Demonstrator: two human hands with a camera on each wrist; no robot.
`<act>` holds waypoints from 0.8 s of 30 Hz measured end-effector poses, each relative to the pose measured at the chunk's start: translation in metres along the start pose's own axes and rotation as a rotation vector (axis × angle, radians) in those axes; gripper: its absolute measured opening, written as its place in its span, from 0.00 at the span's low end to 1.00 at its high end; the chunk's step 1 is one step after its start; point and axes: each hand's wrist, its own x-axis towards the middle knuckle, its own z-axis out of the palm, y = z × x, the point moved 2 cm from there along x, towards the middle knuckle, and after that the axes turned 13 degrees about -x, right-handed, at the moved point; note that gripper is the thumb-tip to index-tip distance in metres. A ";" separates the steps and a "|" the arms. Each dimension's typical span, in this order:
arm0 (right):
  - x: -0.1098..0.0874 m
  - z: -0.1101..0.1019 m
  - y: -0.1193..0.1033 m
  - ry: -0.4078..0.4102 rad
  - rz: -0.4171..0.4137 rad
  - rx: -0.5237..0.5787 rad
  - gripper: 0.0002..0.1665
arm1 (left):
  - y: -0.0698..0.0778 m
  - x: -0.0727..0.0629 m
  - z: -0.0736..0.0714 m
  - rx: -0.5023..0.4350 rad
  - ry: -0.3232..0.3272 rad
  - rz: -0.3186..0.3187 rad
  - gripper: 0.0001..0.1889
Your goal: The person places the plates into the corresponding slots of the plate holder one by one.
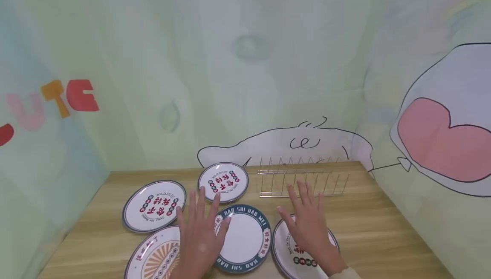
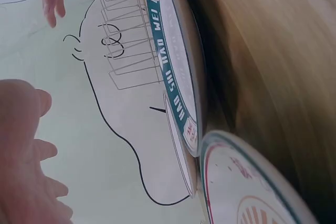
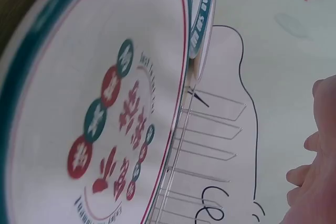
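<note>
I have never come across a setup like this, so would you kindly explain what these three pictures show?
No machine works here: these are a person's bare left hand and right hand. The wide picture comes from a camera worn on the head; the two sideways ones from cameras on each wrist. On the wood-grain table lie a teal-rimmed plate, a sunburst plate and three plates with red characters, five in all. A wire rack stands at the back right. Both hands are over the plates, fingers spread, and neither holds anything.
</note>
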 end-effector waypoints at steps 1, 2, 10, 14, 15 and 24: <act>0.000 0.000 0.004 0.000 0.001 0.000 0.41 | 0.000 0.001 -0.001 0.000 -0.015 -0.012 0.34; 0.000 0.000 0.007 0.001 0.000 -0.001 0.41 | -0.001 0.001 -0.002 -0.004 -0.031 -0.026 0.35; -0.001 -0.002 0.032 -0.009 0.003 -0.012 0.40 | -0.008 0.004 -0.015 -0.020 -0.133 -0.103 0.34; 0.000 -0.004 0.049 -0.026 0.014 -0.025 0.40 | -0.020 0.002 -0.025 -0.037 -0.202 -0.155 0.35; 0.001 -0.005 0.054 -0.028 0.016 -0.025 0.40 | -0.024 0.001 -0.028 -0.044 -0.219 -0.170 0.36; 0.024 -0.002 0.106 -0.052 0.045 -0.023 0.42 | -0.070 -0.015 -0.060 0.037 -0.321 -0.242 0.39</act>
